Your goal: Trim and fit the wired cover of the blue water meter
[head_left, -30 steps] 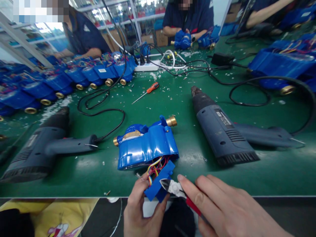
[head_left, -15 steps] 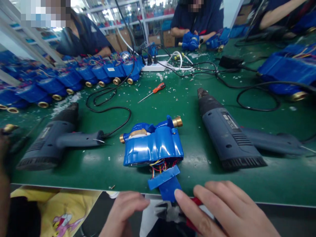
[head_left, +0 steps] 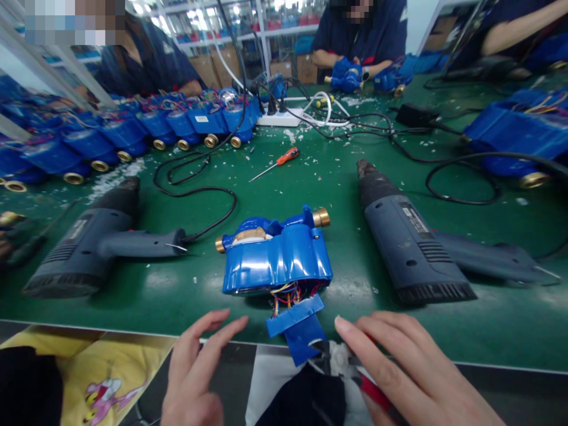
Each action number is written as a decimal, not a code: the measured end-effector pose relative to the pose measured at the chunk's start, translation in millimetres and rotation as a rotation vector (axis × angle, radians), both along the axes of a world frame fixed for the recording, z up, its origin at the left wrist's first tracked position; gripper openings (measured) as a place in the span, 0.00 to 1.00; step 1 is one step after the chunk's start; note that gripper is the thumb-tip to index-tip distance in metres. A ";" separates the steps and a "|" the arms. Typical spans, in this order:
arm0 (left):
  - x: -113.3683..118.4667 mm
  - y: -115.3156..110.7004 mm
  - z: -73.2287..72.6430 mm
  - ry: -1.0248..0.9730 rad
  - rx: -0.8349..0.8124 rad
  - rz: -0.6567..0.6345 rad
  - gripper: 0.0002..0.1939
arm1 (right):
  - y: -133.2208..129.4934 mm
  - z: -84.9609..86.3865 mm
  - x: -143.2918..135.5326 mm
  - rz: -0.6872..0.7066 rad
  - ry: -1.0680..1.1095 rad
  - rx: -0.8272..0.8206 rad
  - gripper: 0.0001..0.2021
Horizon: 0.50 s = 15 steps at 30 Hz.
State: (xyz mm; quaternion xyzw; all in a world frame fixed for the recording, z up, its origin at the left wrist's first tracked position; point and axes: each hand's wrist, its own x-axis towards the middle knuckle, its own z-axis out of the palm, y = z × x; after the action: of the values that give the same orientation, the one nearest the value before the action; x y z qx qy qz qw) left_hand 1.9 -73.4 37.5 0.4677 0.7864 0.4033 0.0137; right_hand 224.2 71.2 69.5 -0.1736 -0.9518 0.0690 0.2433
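In front of me on the green table lies a blue water meter body with brass threaded ends. Coloured wires come out of its near side, and a blue plastic flap hangs over the table edge. My right hand grips red-handled cutting pliers, whose jaws are apart beside the flap's lower right edge. At the near edge, left of the flap, my left hand is raised with its fingers spread, holding nothing.
Heat guns lie on the left and right. Beyond the meter are an orange screwdriver, black cables and a white power strip. Several blue meters line the left back. Co-workers sit across the table and at the left.
My left hand has moved up and left, its fingers spreading. My right hand has shifted slightly right with the pliers, and their jaws now show beside the flap. The meter stays in place.
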 end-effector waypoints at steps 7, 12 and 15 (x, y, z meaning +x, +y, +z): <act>16.6 32.4 -16.5 0.047 0.086 -0.167 0.11 | -5.3 -3.1 4.8 -0.087 -0.055 -0.118 0.21; 31.6 36.3 -25.8 -0.170 0.240 -0.093 0.12 | -8.0 -0.6 5.8 -0.121 -0.130 -0.013 0.23; 36.6 35.3 -26.6 -0.231 0.270 -0.046 0.14 | -9.0 -1.9 2.8 -0.143 -0.141 -0.004 0.23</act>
State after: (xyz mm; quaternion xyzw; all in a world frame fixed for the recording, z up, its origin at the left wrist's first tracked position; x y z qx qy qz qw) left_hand 38.5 -38.1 10.9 0.4337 0.7073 0.5560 0.0503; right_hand 226.9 62.2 67.6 -0.2458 -0.9516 0.0411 0.1799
